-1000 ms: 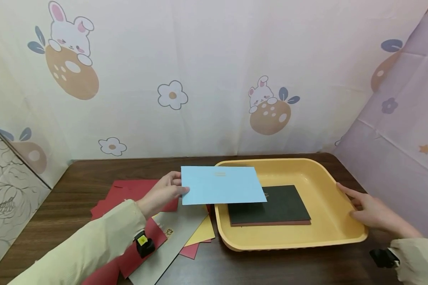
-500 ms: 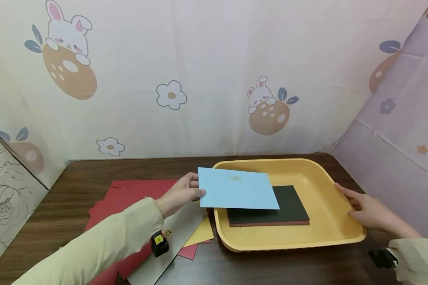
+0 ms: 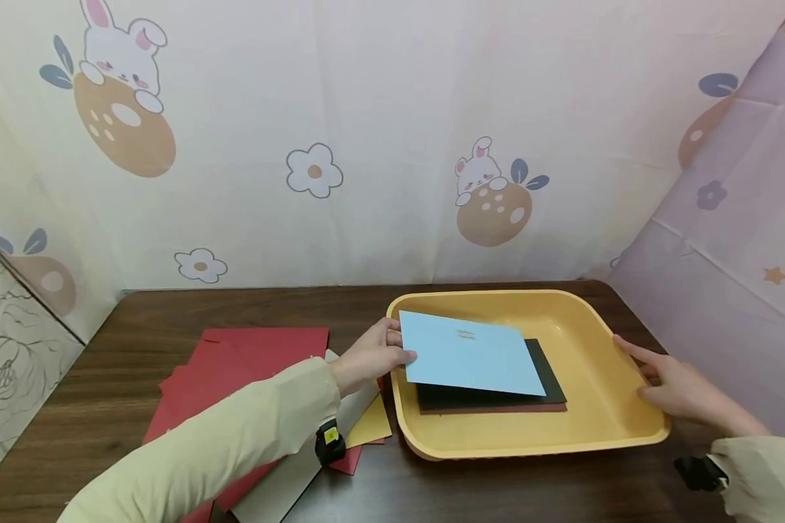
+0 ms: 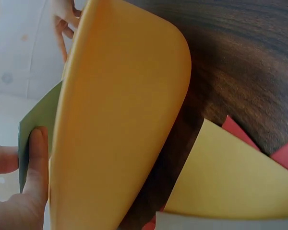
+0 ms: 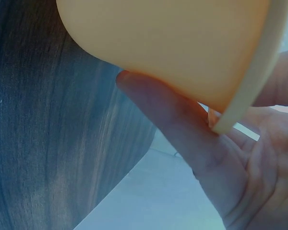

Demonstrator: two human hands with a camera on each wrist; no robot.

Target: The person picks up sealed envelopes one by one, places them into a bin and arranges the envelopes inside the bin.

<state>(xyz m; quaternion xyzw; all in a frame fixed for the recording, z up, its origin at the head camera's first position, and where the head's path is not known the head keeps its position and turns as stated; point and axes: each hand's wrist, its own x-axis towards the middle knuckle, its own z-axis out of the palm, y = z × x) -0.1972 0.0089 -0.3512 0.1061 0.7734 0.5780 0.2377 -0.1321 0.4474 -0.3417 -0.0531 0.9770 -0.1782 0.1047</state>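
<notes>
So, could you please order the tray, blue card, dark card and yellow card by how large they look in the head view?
By visible area, largest first:
1. The tray
2. The blue card
3. The dark card, partly hidden
4. The yellow card, also partly hidden

Full sizes of the cards can't be ranked surely.

On the table I have the tray right of the loose cards, curtain behind; inside the tray, stacked cards lie beneath the held card.
</notes>
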